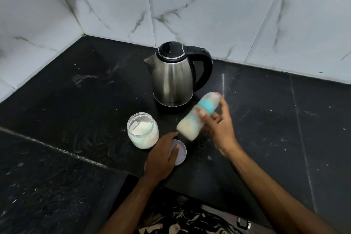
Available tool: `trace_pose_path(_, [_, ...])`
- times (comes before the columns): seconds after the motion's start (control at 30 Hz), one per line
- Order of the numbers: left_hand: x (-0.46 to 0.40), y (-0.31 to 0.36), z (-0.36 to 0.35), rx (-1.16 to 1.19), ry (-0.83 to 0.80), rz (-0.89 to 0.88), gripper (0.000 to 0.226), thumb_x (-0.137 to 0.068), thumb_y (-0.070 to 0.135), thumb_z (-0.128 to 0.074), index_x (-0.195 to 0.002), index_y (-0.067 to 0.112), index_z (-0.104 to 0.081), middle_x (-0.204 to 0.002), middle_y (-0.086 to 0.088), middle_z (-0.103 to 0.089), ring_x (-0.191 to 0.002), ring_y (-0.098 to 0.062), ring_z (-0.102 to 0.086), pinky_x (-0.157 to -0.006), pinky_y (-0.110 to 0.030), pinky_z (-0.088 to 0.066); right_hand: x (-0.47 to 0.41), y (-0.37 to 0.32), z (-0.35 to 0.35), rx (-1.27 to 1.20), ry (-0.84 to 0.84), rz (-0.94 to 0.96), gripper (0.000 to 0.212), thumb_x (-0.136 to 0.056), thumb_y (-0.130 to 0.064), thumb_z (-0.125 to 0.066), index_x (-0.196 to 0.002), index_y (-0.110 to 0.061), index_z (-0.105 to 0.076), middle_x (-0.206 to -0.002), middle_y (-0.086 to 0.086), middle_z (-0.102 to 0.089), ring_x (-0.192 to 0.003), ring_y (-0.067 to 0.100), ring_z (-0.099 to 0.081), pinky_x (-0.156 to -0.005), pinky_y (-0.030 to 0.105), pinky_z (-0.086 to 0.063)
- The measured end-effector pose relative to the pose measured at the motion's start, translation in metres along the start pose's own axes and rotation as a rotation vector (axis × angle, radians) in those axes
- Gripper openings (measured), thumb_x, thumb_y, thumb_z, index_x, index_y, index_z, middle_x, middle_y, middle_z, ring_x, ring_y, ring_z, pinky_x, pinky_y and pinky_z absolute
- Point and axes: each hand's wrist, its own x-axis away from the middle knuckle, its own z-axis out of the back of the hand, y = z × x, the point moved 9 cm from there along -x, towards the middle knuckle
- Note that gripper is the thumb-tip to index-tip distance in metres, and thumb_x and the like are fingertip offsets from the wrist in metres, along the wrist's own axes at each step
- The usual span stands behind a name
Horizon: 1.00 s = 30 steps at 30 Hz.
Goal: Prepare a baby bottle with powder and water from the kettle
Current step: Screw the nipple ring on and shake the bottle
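One baby bottle [197,117], blurred, tilts above the table [76,100], cap end far-right toward the kettle [173,76]; the right hand [218,125] grips it. The flat left hand [163,156] rests on a lid [181,153] beside the open powder jar [142,130].

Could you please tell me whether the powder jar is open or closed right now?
Open. The powder jar has no lid on its mouth, its powder shows, and the left hand rests on the lid beside it.
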Motion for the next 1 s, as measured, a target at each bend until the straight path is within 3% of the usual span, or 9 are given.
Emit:
trace_pose_path(0.1, [0.000, -0.004, -0.002, 0.013, -0.009, 0.035, 0.043, -0.097, 0.040, -0.042, -0.133, 0.020, -0.053, -0.133, 0.009, -0.056, -0.122, -0.005, -0.051, -0.106, -0.019, -0.035, -0.009, -0.005, 0.017, -0.153, 0.134, 0.028, 0.076, -0.082, -0.016, -0.072, -0.145, -0.028, -0.031, -0.104, -0.001, -0.071, -0.101, 0.023, -0.068, -0.074, 0.043, -0.060])
trace_pose_path(0.27, [-0.001, 0.000, 0.001, 0.041, -0.019, 0.033, 0.048, -0.088, 0.042, -0.051, -0.132, 0.022, -0.051, -0.125, 0.010, -0.054, -0.113, -0.006, -0.051, -0.098, -0.012, -0.034, 0.021, 0.020, -0.030, 0.203, -0.268, -0.088, 0.079, -0.072, -0.009, -0.077, -0.135, -0.037, -0.040, -0.118, 0.013, -0.064, -0.103, 0.026, -0.069, -0.078, 0.039, -0.059])
trace_pose_path(0.37, [0.000, 0.000, 0.001, 0.003, 0.005, 0.024, 0.044, -0.096, 0.037, -0.043, -0.132, 0.015, -0.054, -0.130, 0.001, -0.059, -0.118, -0.008, -0.050, -0.103, -0.019, -0.035, 0.000, 0.001, -0.005, -0.049, 0.013, -0.028, 0.076, -0.076, -0.014, -0.071, -0.141, -0.031, -0.036, -0.111, 0.007, -0.068, -0.096, 0.022, -0.070, -0.070, 0.039, -0.060])
trace_pose_path(0.43, [0.000, -0.002, -0.001, 0.010, -0.014, 0.035, 0.044, -0.097, 0.040, -0.041, -0.132, 0.017, -0.054, -0.132, 0.004, -0.058, -0.121, -0.009, -0.052, -0.104, -0.021, -0.037, -0.006, -0.001, 0.003, -0.123, 0.081, -0.001, 0.073, -0.081, -0.015, -0.067, -0.143, -0.029, -0.032, -0.101, -0.002, -0.072, -0.094, 0.019, -0.070, -0.070, 0.042, -0.061])
trace_pose_path(0.6, [-0.001, -0.008, -0.007, 0.048, -0.066, 0.062, 0.048, -0.084, 0.043, -0.059, -0.127, 0.021, -0.056, -0.124, 0.006, -0.061, -0.109, -0.013, -0.059, -0.099, -0.029, -0.046, 0.023, 0.021, -0.040, 0.238, -0.370, -0.108, 0.080, -0.077, 0.000, -0.073, -0.141, -0.030, -0.036, -0.123, 0.015, -0.061, -0.106, 0.028, -0.068, -0.079, 0.040, -0.059])
trace_pose_path(0.7, [0.000, -0.004, 0.000, 0.003, 0.007, 0.043, 0.047, -0.094, 0.040, -0.045, -0.132, 0.014, -0.055, -0.130, 0.003, -0.059, -0.117, -0.012, -0.054, -0.104, -0.019, -0.035, 0.001, -0.006, -0.016, 0.027, -0.085, -0.013, 0.073, -0.079, -0.009, -0.070, -0.141, -0.027, -0.037, -0.111, 0.005, -0.069, -0.101, 0.024, -0.068, -0.076, 0.043, -0.060])
trace_pose_path(0.8, [0.000, -0.002, -0.002, 0.006, -0.010, 0.033, 0.044, -0.097, 0.039, -0.042, -0.133, 0.017, -0.053, -0.132, 0.005, -0.058, -0.120, -0.009, -0.053, -0.105, -0.024, -0.037, -0.010, -0.008, 0.004, -0.149, 0.100, 0.027, 0.066, -0.089, -0.011, -0.065, -0.146, -0.024, -0.032, -0.096, -0.004, -0.074, -0.096, 0.022, -0.068, -0.076, 0.046, -0.060])
trace_pose_path(0.93, [-0.002, -0.009, -0.005, 0.051, -0.041, 0.061, 0.052, -0.085, 0.041, -0.059, -0.130, 0.015, -0.055, -0.130, 0.004, -0.058, -0.113, -0.012, -0.056, -0.103, -0.024, -0.040, 0.018, 0.022, -0.034, 0.171, -0.305, -0.084, 0.080, -0.073, -0.016, -0.084, -0.137, -0.038, -0.041, -0.124, 0.017, -0.060, -0.107, 0.032, -0.066, -0.079, 0.043, -0.058])
trace_pose_path(1.0, [-0.001, -0.007, -0.003, 0.033, -0.029, 0.039, 0.047, -0.088, 0.038, -0.057, -0.130, 0.017, -0.054, -0.128, 0.002, -0.059, -0.114, -0.010, -0.054, -0.103, -0.016, -0.036, 0.014, 0.016, -0.030, 0.190, -0.289, -0.040, 0.079, -0.074, -0.010, -0.079, -0.137, -0.036, -0.040, -0.125, 0.018, -0.060, -0.107, 0.030, -0.067, -0.079, 0.041, -0.058])
